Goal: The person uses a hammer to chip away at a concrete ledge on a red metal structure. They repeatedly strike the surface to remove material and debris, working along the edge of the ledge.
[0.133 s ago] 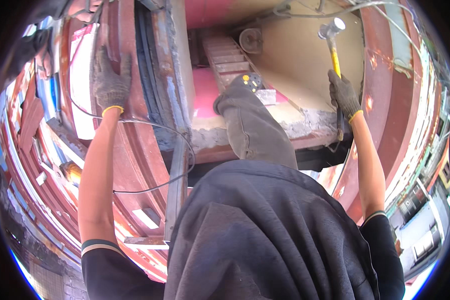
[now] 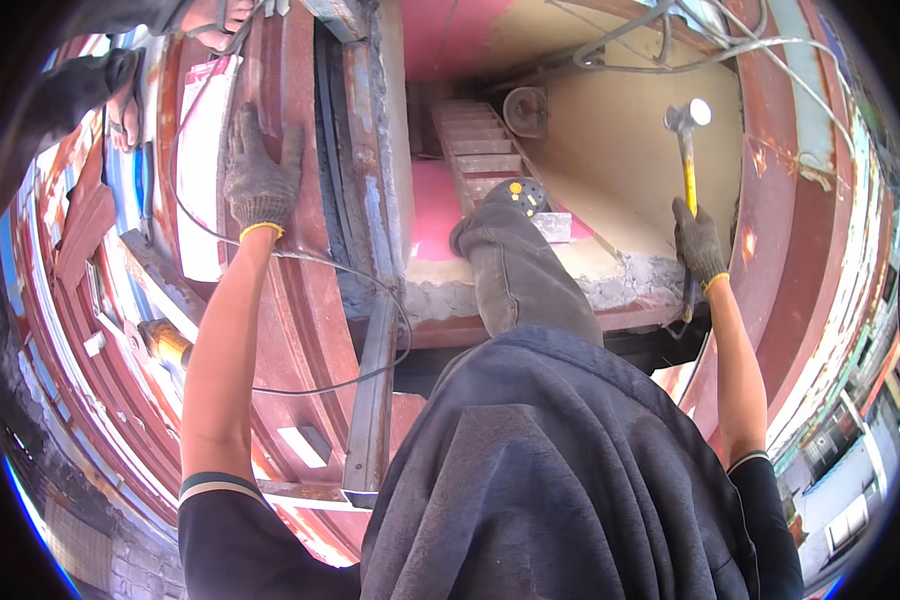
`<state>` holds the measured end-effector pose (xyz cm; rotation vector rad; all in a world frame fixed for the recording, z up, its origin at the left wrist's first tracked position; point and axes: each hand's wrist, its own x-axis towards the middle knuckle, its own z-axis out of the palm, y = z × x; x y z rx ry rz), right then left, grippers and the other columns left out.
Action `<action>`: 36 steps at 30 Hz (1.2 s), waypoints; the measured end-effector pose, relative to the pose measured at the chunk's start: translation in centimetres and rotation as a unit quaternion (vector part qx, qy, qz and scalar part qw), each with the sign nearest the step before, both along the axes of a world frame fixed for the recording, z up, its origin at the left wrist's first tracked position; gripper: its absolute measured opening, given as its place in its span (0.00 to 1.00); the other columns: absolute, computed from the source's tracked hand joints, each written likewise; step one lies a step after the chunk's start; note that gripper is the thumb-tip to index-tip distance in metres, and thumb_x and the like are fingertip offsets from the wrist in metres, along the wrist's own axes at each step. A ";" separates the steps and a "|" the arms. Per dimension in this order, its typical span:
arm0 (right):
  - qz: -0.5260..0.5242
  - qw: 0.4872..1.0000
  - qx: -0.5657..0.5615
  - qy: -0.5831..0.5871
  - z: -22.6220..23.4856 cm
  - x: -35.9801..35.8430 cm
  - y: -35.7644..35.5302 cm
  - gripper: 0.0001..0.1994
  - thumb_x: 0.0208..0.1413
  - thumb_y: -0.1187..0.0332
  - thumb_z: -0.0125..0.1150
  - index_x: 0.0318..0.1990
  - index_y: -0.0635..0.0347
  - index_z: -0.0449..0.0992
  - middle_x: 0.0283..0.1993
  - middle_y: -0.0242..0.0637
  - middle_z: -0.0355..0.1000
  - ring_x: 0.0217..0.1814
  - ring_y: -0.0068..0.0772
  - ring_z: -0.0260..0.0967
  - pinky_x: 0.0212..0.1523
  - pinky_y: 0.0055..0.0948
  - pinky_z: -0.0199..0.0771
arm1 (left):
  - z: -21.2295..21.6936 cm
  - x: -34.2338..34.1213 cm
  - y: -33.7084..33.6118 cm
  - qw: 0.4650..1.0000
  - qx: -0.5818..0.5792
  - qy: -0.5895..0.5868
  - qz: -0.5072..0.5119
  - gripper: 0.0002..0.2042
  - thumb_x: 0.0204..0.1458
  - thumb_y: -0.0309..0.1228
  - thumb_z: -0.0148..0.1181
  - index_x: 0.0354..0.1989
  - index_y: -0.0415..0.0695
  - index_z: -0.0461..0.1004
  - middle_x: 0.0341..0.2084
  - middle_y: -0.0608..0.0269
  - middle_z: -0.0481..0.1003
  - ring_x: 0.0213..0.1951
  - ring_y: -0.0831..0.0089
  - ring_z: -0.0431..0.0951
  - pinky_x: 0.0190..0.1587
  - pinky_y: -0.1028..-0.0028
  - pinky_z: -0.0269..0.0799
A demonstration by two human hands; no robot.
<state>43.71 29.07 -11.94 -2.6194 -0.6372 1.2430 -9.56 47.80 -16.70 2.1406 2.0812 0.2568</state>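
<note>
My left hand [image 2: 260,180], in a grey knit glove with a yellow cuff, lies flat with fingers spread against a rusty red steel post [image 2: 365,200]. My right hand [image 2: 697,243], gloved the same way, is closed round the yellow handle of a hammer [image 2: 687,130] whose steel head points up beside a cream panel. Between my arms my own dark trouser leg and boot [image 2: 505,260] rest on a rough concrete ledge [image 2: 630,280]. A thin black cable [image 2: 370,290] loops under my left wrist.
A round yellow and black tool [image 2: 523,192] lies by the boot near a small ladder-like frame [image 2: 475,140]. An orange-handled power tool [image 2: 160,342] rests on red beams at lower left. Another person's gloved hand [image 2: 85,85] shows at upper left. Cables hang at the top right.
The hammer and my right hand have shifted slightly; my left hand stays pressed on the post.
</note>
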 end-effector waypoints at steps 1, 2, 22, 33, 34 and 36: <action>0.048 0.998 -0.020 -0.031 -1.0 0.5 -2.2 0.20 0.61 0.50 0.52 0.33 0.61 0.69 0.16 0.27 0.59 0.13 0.25 0.58 0.15 0.31 0.59 | 0.0 -0.5 -0.1 1.000 0.008 0.020 -0.006 0.37 0.56 0.53 0.55 0.67 0.41 0.58 0.63 0.44 0.63 0.64 0.48 0.63 0.65 0.58 0.59; 0.089 0.993 -0.054 -0.059 -2.0 1.0 -4.9 0.21 0.61 0.52 0.51 0.34 0.66 0.71 0.17 0.33 0.64 0.15 0.29 0.63 0.17 0.35 0.64 | 0.0 -0.5 0.0 1.000 0.008 0.016 -0.002 0.37 0.56 0.53 0.55 0.67 0.40 0.58 0.63 0.44 0.63 0.64 0.48 0.63 0.66 0.58 0.58; 0.133 0.967 -0.201 0.079 16.0 -1.0 -3.3 0.16 0.59 0.57 0.54 0.37 0.66 0.69 0.17 0.30 0.61 0.16 0.24 0.63 0.15 0.29 0.63 | 0.6 0.4 0.2 1.000 -0.014 0.010 0.012 0.37 0.56 0.55 0.53 0.68 0.40 0.57 0.64 0.46 0.63 0.65 0.49 0.62 0.66 0.60 0.57; -0.149 0.967 -0.142 -0.151 20.8 -0.2 -31.6 0.16 0.60 0.57 0.57 0.30 0.61 0.66 0.17 0.29 0.59 0.10 0.23 0.55 0.10 0.29 0.56 | 0.0 0.2 0.3 0.997 0.008 0.070 -0.017 0.38 0.57 0.54 0.53 0.67 0.37 0.57 0.63 0.41 0.62 0.65 0.48 0.61 0.67 0.60 0.55; -0.211 0.954 -0.138 -0.163 20.3 -1.2 -35.1 0.16 0.59 0.57 0.58 0.30 0.61 0.66 0.17 0.29 0.58 0.10 0.23 0.55 0.10 0.29 0.56 | -0.1 1.4 0.5 0.997 0.014 0.070 -0.028 0.37 0.57 0.54 0.53 0.67 0.36 0.58 0.63 0.41 0.62 0.66 0.49 0.61 0.68 0.60 0.54; -0.244 0.943 -0.129 -0.187 18.1 -2.7 -40.2 0.17 0.59 0.57 0.59 0.29 0.61 0.66 0.17 0.28 0.57 0.11 0.23 0.56 0.09 0.29 0.56 | 0.4 1.0 0.8 0.996 0.020 0.074 -0.035 0.37 0.57 0.52 0.53 0.66 0.34 0.58 0.63 0.40 0.62 0.65 0.49 0.61 0.68 0.61 0.54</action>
